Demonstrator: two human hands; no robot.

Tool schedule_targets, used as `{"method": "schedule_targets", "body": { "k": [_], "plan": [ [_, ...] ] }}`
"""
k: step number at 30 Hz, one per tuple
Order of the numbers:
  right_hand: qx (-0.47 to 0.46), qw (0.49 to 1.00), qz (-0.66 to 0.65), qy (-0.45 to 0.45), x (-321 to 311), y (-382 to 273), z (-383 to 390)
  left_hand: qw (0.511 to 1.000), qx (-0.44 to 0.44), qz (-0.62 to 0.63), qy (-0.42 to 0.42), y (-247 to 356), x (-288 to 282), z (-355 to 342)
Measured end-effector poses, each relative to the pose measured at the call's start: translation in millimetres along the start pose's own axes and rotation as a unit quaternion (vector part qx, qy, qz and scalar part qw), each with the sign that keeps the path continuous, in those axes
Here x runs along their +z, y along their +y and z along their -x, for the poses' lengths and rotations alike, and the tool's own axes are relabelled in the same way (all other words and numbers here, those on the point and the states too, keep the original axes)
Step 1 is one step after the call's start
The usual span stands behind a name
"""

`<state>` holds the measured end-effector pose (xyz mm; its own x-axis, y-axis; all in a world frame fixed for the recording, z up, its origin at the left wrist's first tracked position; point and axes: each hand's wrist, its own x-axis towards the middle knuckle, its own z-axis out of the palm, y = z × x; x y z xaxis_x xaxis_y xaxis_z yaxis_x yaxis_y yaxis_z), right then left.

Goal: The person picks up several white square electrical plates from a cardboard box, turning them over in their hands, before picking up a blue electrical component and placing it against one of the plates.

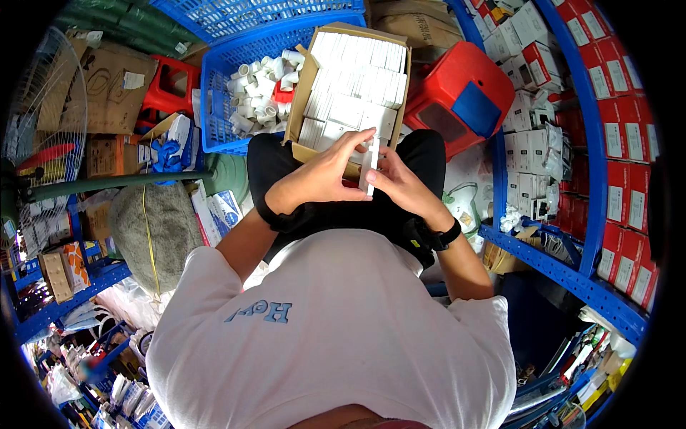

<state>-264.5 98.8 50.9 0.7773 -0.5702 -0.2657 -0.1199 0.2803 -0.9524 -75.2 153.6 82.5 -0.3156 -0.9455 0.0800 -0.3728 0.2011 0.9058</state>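
Note:
Between my left hand and my right hand is a thin white rectangular piece, held upright on its edge above my lap. My left fingers and thumb grip its two ends, and my right thumb and fingers press on it from the right side. Just beyond my hands, an open cardboard box is packed with rows of several similar white flat pieces, some lying face up at the near side.
Behind the box is a blue crate with white pipe fittings. Red stools stand on both sides. Blue shelving with red and white boxes lines the right. A green fan stand and grey sack sit left.

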Motion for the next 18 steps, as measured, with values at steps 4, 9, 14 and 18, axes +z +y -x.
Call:
{"method": "schedule_targets", "body": {
  "k": [4,9,14,18],
  "plan": [
    [0.124,0.991,0.015,-0.045,-18.8,-9.6,-0.8,0.998,-0.017,-0.052,-0.012,-18.4,-6.0,4.0],
    [0.319,0.946,0.058,0.008,-74.5,21.5,-8.0,0.995,-0.086,-0.047,0.035,-57.4,-28.4,-14.1],
    [0.331,0.941,0.059,0.043,-96.1,61.8,-18.5,0.990,-0.129,0.009,0.064,-103.1,-49.7,-63.0],
    [0.326,0.938,0.114,0.040,-90.3,67.0,-22.0,0.977,-0.192,0.044,0.084,-138.1,-48.9,-106.8]
  ]
}}
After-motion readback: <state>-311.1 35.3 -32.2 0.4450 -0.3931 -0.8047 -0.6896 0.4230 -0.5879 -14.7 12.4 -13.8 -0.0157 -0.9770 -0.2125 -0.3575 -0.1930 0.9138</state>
